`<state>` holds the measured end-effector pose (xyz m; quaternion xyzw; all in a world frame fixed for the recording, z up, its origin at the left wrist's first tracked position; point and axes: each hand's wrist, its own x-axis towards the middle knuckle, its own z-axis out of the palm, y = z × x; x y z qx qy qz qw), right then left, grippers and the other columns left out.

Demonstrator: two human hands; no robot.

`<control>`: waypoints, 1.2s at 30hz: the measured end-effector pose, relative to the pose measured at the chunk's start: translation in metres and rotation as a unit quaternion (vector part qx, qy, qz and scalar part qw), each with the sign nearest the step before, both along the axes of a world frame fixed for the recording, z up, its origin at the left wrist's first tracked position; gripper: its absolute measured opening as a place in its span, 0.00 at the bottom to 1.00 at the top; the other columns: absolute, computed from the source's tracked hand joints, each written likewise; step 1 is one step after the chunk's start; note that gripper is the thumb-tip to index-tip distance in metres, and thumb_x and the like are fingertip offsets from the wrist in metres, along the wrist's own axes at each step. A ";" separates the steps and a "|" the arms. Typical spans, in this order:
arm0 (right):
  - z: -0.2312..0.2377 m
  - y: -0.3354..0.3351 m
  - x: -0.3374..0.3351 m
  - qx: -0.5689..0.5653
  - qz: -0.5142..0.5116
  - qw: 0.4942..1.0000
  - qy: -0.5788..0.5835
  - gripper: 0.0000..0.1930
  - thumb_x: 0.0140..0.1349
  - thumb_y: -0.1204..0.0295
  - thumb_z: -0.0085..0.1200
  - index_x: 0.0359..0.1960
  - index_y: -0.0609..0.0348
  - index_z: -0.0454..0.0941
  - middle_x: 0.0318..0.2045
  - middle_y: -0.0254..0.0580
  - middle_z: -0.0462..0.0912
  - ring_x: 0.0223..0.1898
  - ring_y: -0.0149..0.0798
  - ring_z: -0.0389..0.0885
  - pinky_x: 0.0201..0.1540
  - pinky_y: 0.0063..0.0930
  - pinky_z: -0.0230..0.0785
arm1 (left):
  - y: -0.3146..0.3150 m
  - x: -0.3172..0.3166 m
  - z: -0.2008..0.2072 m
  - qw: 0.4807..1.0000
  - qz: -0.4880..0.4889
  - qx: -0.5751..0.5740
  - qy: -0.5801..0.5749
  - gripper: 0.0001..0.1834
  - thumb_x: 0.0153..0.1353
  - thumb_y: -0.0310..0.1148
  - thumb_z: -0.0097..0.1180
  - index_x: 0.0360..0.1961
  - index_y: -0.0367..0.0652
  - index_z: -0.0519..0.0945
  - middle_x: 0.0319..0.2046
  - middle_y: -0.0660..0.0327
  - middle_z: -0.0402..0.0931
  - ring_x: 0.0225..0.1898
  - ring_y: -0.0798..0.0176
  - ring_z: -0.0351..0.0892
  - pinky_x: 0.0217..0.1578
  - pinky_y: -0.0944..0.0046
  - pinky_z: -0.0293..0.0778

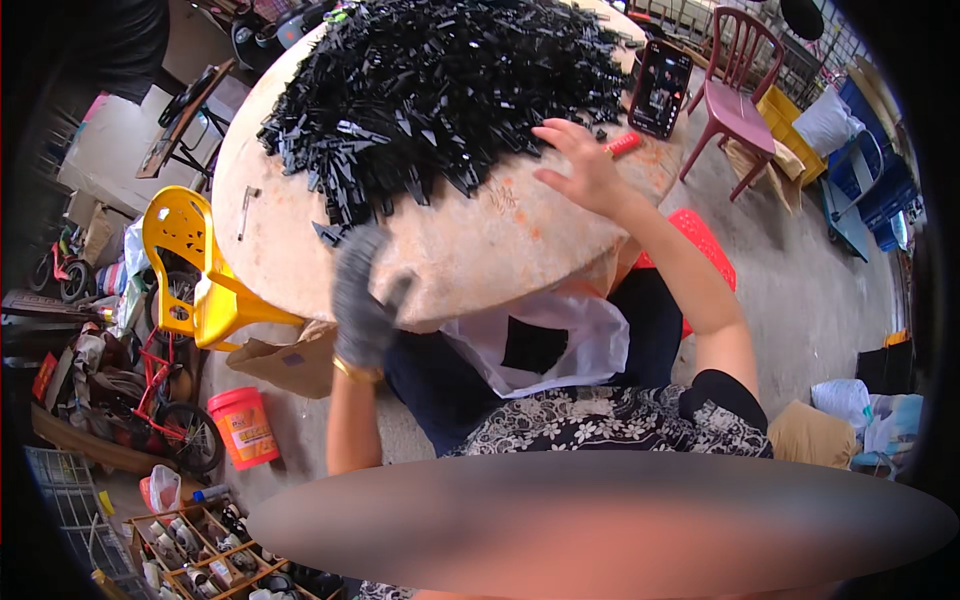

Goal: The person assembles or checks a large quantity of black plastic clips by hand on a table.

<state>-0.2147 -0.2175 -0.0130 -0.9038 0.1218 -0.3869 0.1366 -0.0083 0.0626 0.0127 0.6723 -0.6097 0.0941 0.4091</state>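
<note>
Right grip (592, 177) spread and empty, gloved left grip (362, 300) parted at the thumb, I face black pieces (450, 100) heaped toward the far side of the worktop (500, 262), probably leaving me room nearer. Long axes lie every way; several near-edge tips point toward me.

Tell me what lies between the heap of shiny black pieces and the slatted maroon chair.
The head view shows a black rectangular phone and the round table's edge between heap and chair.
</note>
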 end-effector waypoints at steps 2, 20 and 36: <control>-0.003 -0.009 0.026 -0.055 -0.023 0.996 0.065 0.32 0.51 0.56 0.59 0.57 0.54 0.65 0.56 0.52 0.64 0.57 0.52 0.63 0.58 0.41 0.58 | -0.018 0.051 -0.011 0.986 0.155 -0.011 -0.065 0.35 0.48 0.45 0.63 0.56 0.41 0.68 0.53 0.46 0.67 0.55 0.44 0.64 0.56 0.52 0.61; -0.028 -0.025 0.117 -0.003 -0.106 0.994 -0.013 0.25 0.54 0.45 0.51 0.48 0.44 0.76 0.57 0.48 0.66 0.60 0.53 0.59 0.59 0.53 0.53 | -0.135 0.035 -0.042 0.949 0.292 0.100 0.069 0.42 0.46 0.62 0.58 0.59 0.51 0.66 0.58 0.33 0.55 0.59 0.35 0.57 0.59 0.50 0.57; -0.014 0.019 0.039 -0.094 -0.027 0.995 0.002 0.14 0.56 0.67 0.52 0.45 0.45 0.77 0.51 0.40 0.73 0.57 0.40 0.66 0.59 0.48 0.53 | -0.136 0.020 -0.055 0.971 0.239 -0.010 0.022 0.24 0.57 0.44 0.54 0.50 0.39 0.74 0.49 0.42 0.70 0.51 0.44 0.66 0.54 0.52 0.61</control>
